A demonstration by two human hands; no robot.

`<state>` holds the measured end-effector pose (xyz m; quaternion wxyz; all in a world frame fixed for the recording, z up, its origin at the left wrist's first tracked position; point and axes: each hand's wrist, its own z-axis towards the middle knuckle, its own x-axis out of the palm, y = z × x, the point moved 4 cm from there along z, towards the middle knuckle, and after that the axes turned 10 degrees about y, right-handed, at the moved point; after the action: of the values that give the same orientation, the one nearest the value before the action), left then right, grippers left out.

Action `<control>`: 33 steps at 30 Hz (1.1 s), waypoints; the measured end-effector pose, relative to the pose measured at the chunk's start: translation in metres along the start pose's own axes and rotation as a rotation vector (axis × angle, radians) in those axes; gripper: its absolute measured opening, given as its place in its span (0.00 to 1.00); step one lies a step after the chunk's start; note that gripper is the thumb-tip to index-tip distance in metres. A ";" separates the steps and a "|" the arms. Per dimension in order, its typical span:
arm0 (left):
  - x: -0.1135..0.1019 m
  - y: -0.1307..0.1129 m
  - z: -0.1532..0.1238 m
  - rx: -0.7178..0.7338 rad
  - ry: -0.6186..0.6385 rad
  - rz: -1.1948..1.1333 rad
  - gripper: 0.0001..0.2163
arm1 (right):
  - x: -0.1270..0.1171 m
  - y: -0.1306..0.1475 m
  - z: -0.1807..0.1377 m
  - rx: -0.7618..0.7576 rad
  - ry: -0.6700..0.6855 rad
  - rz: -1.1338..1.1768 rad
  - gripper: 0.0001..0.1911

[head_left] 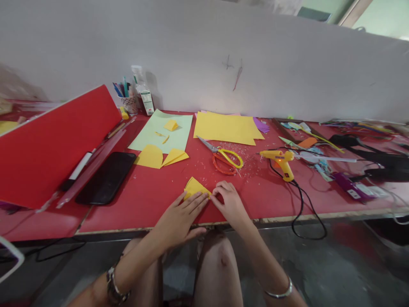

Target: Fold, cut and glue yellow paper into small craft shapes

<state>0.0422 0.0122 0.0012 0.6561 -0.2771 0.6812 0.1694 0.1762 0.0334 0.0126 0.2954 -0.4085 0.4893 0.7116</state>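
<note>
A folded piece of yellow paper (194, 186) lies near the front edge of the red table. My left hand (183, 215) rests flat on it with the fingers stretched out. At the paper's right corner, my right hand (228, 202) pinches with thumb and fingers closed on the tip. Beyond the hands lies a pair of scissors (225, 157) with one yellow and one red handle loop. Two more yellow paper pieces, a rounded one (149, 156) and a folded one (175, 157), lie to the upper left, partly beside a pale green sheet (143, 132).
A yellow glue gun (281, 162) with a black cord lies to the right, near a purple power strip (353, 187). Yellow sheets (228, 127) lie at the back. On the left are a black phone (107, 178), a red board (57, 145), a pen cup (128, 104) and a bottle (145, 96).
</note>
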 end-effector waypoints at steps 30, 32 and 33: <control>-0.005 0.010 -0.007 0.014 -0.013 -0.006 0.27 | -0.006 0.009 -0.020 -0.097 0.058 -0.094 0.20; -0.008 0.015 -0.013 0.023 -0.032 -0.009 0.26 | -0.006 0.010 -0.019 -0.092 0.058 -0.083 0.20; -0.010 0.018 -0.017 0.026 -0.029 -0.015 0.26 | -0.006 0.010 -0.019 -0.092 0.062 -0.081 0.20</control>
<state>0.0175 0.0173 0.0097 0.6708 -0.2709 0.6716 0.1598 0.1768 0.0118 0.0190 0.2896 -0.4626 0.4483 0.7079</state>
